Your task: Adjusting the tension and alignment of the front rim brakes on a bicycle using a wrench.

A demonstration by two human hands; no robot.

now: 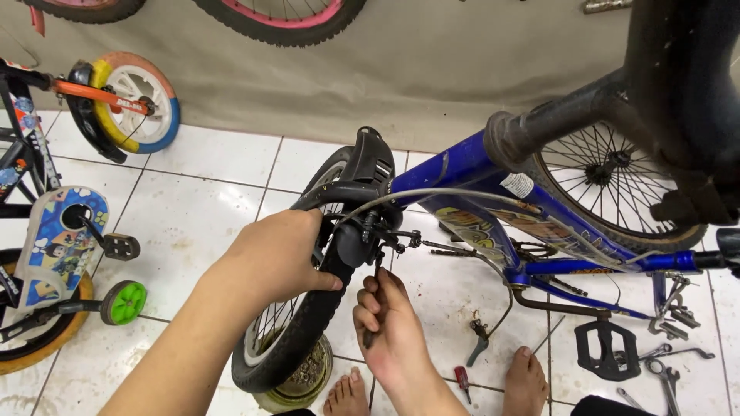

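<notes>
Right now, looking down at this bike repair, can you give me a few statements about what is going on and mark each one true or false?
1. The left hand grips the black front tire. True.
2. The right hand is empty. False: it holds a thin dark tool that points up toward the brake parts.
3. The bike frame being worked on is red. False: it is blue.
4. A loose black pedal lies on the white tiled floor. True.
5. The person wears shoes. False: the feet are bare.
</notes>
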